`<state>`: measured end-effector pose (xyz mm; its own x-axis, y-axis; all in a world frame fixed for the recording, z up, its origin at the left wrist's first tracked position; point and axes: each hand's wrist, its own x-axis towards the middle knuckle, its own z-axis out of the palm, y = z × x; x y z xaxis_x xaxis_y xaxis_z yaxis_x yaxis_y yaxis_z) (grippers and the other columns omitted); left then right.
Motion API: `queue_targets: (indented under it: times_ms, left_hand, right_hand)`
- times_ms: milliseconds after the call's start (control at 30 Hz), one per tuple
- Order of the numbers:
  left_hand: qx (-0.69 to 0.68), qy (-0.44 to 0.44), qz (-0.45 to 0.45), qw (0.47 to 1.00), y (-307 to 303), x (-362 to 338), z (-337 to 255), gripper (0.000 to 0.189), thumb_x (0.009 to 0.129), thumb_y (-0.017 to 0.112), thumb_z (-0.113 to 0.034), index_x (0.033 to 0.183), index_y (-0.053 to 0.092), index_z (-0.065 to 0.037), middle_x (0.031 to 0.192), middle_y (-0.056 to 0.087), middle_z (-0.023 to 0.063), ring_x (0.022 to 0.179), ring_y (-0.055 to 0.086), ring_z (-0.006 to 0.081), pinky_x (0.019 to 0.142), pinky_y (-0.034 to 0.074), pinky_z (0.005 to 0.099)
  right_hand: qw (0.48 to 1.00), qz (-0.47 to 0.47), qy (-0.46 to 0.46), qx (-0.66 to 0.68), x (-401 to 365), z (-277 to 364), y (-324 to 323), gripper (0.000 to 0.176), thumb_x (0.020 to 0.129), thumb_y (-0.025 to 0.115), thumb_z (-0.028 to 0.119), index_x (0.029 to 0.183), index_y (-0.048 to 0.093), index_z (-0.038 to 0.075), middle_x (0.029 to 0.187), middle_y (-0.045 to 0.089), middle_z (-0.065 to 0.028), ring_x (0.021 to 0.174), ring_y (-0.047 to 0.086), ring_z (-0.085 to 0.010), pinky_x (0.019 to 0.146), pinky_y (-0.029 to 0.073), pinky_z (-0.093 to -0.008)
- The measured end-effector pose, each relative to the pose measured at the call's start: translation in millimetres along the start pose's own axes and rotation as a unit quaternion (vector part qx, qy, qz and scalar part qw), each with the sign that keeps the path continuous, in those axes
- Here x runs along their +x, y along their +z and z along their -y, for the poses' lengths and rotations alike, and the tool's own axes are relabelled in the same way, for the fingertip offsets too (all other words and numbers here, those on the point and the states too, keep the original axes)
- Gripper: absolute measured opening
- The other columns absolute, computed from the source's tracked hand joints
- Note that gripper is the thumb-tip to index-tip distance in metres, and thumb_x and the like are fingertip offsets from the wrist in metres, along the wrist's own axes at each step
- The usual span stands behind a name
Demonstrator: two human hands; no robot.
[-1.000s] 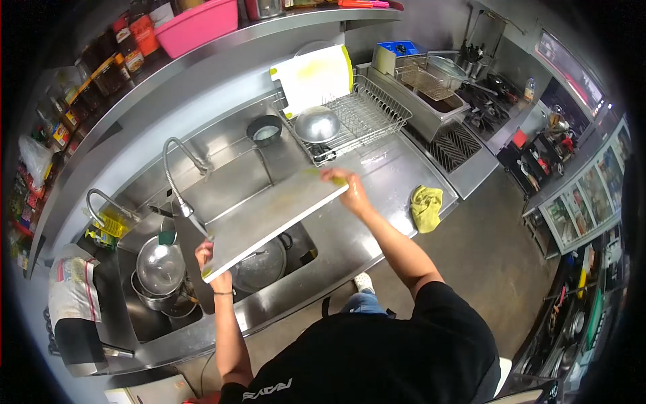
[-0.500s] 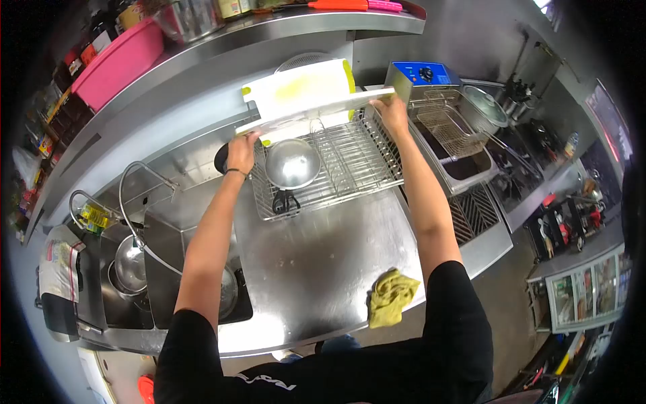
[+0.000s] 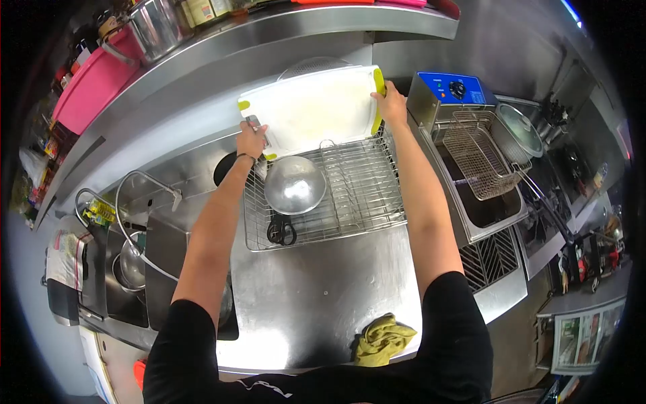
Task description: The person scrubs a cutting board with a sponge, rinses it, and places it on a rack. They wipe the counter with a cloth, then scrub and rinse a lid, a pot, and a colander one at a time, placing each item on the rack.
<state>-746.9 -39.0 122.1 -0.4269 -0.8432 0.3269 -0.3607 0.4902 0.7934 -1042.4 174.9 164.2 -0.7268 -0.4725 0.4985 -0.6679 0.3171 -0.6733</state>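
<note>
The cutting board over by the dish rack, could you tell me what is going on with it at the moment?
A person holds a white cutting board in both hands, stood on edge at the back of the wire dish rack. The left hand has a grip on its lower left corner, the right hand on its upper right edge. An upturned metal bowl sits in the rack just in front, and a yellow cloth lies on the counter's near edge.
</note>
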Motion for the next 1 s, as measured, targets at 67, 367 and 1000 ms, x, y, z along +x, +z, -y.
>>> queue_targets:
  times_ms: [67, 367, 1000]
  left_hand:
    - [0.015, 0.009, 0.001, 1.000, 9, 0, 17, 0.040, 0.082, 0.065, -0.026, 0.096, 0.039, 0.000, 0.074, 0.060, 0.0122, 0.060, 0.063, 0.0188, 0.052, 0.051, 0.0299]
    - [0.302, 0.089, -0.042, 0.948, 18, 32, 61, 0.067, 0.077, 0.060, -0.048, 0.115, 0.045, 0.005, 0.108, 0.056, 0.0250, 0.101, 0.055, 0.0381, 0.088, 0.043, 0.0437]
    - [-0.172, -0.317, 0.078, 0.929, -239, -611, 40, 0.017, 0.090, 0.054, -0.014, 0.091, 0.057, 0.003, 0.075, 0.062, 0.0088, 0.063, 0.058, 0.0114, 0.049, 0.047, 0.0242]
  right_hand:
    - [1.000, 0.001, 0.001, -0.012, -2, -10, 17, 0.043, 0.078, 0.065, 0.026, 0.113, 0.051, 0.005, 0.099, 0.062, -0.0194, 0.096, 0.058, -0.0350, 0.082, 0.045, -0.0420]
    - [0.985, 0.084, -0.153, -0.001, -117, -16, -65, 0.030, 0.085, 0.059, 0.018, 0.112, 0.057, 0.005, 0.111, 0.058, -0.0152, 0.090, 0.063, -0.0234, 0.075, 0.050, -0.0314]
    - [0.926, 0.228, 0.025, -0.299, -487, -53, -154, 0.071, 0.083, 0.045, 0.058, 0.140, 0.027, 0.020, 0.148, 0.015, -0.0117, 0.136, 0.010, -0.0334, 0.107, 0.007, -0.0549]
